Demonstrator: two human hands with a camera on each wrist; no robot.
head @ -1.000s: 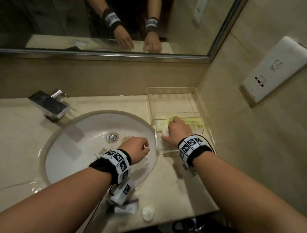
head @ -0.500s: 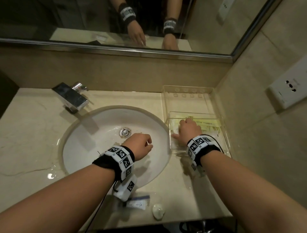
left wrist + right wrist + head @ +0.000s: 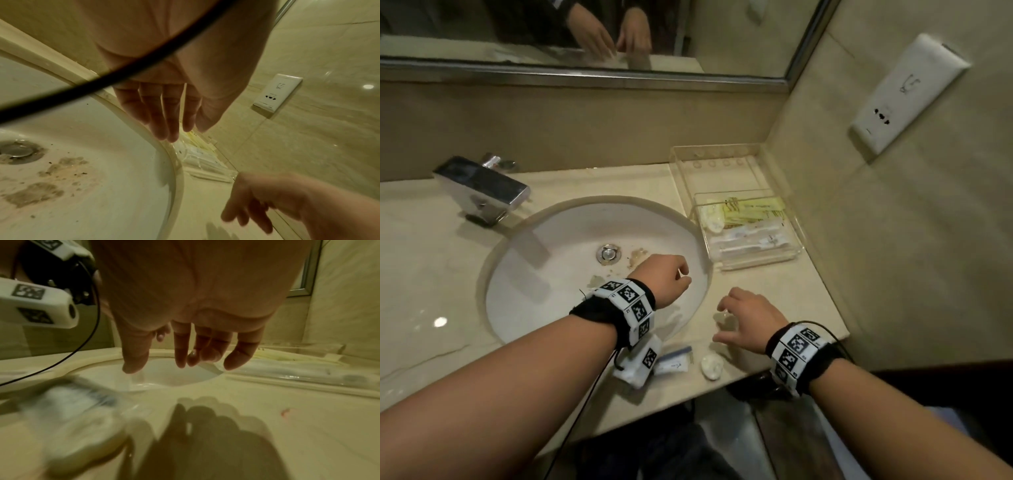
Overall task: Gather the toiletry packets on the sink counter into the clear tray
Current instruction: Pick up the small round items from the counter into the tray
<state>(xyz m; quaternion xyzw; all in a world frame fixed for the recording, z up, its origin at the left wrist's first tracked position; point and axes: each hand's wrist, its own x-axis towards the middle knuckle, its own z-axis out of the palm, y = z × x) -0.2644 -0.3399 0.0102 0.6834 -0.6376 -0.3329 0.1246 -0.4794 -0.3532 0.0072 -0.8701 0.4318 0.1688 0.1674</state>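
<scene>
Two packets lie near the counter's front edge, a round one (image 3: 711, 367) and a flat one (image 3: 674, 362), light and slippery, best pinched at the rim; the right hand (image 3: 748, 322) hovers spread and empty, the left hand (image 3: 666, 279) hangs loose and empty, and the tray (image 3: 787, 255) waits near the wall.

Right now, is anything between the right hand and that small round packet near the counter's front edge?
Nothing visible. The right hand hovers open above the counter, and the round packet lies uncovered just nearer the edge, beside a flat packet.

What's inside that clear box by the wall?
The clear tray holds yellow packets, white wrapped packets and a small round packet. Anything beneath those layers is covered.
</scene>
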